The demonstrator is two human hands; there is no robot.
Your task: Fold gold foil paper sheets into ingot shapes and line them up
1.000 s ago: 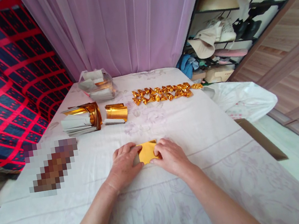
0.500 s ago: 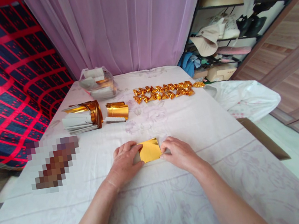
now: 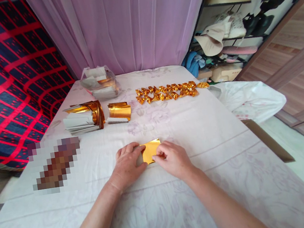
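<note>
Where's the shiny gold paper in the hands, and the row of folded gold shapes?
Shiny gold foil paper sheet (image 3: 151, 149), head view: middle of its bare top.
Row of folded gold foil shapes (image 3: 167, 92), head view: middle of the row.

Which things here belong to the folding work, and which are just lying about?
In use: square gold foil sheet, left hand, right hand, stacks of gold-and-white paper, row of folded gold pieces.
Lying about: beige hat, purple curtain.
</note>
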